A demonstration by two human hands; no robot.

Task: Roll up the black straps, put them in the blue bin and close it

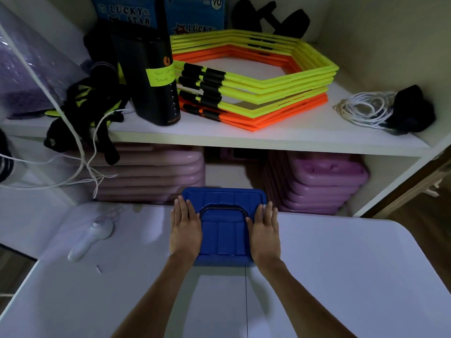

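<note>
The blue bin [223, 234] stands on the white table [341, 276] at its far edge, with its ribbed lid on top and a dark carry handle [221, 208] lying flat across the lid. My left hand [185, 228] lies flat on the lid's left side, fingers together and stretched out. My right hand [264, 229] lies flat on the lid's right side in the same way. No black straps show on the table; the inside of the bin is hidden by the lid.
A white handheld device [90, 236] lies on the table's left. Behind, a shelf [244, 139] carries stacked yellow and orange hexagon rings [256, 79], a black cylinder [151, 76], black-yellow gear with white cords [83, 113] and a white rope coil [363, 109]. Purple steps [317, 181] sit below.
</note>
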